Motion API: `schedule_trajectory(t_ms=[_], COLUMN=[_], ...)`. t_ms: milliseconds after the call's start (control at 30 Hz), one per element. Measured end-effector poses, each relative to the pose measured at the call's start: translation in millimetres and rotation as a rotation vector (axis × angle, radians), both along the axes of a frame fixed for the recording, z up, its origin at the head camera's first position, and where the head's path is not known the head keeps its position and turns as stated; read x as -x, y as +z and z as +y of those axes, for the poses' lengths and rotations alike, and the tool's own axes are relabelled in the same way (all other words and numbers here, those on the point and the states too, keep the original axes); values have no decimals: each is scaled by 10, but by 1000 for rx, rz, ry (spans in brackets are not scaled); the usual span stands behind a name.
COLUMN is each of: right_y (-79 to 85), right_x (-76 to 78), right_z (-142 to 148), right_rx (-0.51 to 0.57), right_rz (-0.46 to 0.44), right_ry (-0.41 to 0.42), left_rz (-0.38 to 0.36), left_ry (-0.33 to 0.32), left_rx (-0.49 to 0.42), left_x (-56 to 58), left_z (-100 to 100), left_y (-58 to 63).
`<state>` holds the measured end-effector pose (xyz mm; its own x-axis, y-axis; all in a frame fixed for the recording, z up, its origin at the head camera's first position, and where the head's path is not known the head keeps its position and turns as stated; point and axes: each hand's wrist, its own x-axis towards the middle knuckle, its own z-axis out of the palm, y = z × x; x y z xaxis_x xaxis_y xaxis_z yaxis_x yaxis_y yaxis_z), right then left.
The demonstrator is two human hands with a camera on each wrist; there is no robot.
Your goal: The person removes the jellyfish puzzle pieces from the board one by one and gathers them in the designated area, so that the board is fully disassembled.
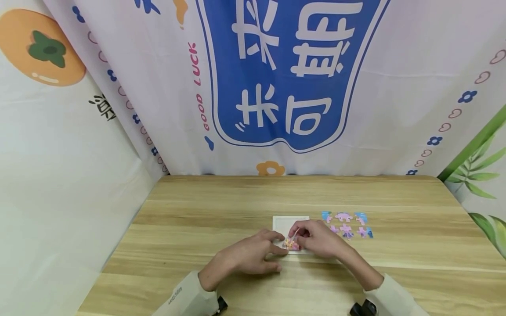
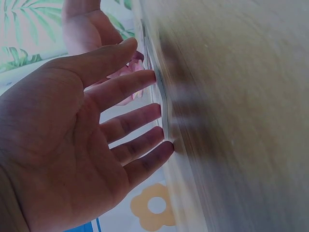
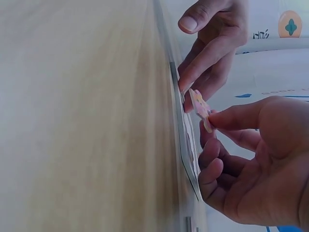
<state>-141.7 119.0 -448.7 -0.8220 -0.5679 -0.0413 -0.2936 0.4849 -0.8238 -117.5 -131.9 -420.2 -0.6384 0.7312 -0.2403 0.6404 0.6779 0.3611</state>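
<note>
A white puzzle tray (image 1: 281, 224) lies on the wooden table in front of the person. My right hand (image 1: 319, 239) is over its right side. In the right wrist view, the thumb and fingers pinch a small pink and yellow jigsaw piece (image 3: 201, 107), tilted up above the tray. My left hand (image 1: 253, 254) rests at the tray's left and near edge, its fingers spread and fairly straight, with fingertips at the rim in the left wrist view. Colourful pieces (image 1: 292, 245) show in the tray's near part between the hands, partly hidden by fingers.
Several loose jigsaw pieces (image 1: 345, 217), pink, purple and blue, lie in two rows to the right of the tray. Behind the table (image 1: 213, 197) hangs a printed cloth (image 1: 395, 101), and another cloth (image 1: 67, 184) hangs at the left.
</note>
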Motion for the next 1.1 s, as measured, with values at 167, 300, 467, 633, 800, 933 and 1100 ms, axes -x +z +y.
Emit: schedule_trajectory(t_ms=[167,300,467,633,800,933,1100], right_y=[5,16,22,8,6,18,34], right_x=[-2,-4,2,9,-5,-22,-53], right_z=[24,39,58,85,145,223,325], right_rx=[29,47,55,44,37,28,31], right_rz=[-66,-98,-115,-116,-112,-95,-78], right_ry=[5,6,1,-9,-22,-33,-35], left_rz=[3,5,5,0,-2,2,-4], left_ry=[-12,-16,-17,-11,-2,-1,2], left_rx=[-2,-3,3,4,8,4,2], left_x=[14,20,17,8,1,1,0], left_z=[-4,-5,-3,-3,-8,-7,-6], left_y=[-14,-19,-19,-11,-5,-8,-15])
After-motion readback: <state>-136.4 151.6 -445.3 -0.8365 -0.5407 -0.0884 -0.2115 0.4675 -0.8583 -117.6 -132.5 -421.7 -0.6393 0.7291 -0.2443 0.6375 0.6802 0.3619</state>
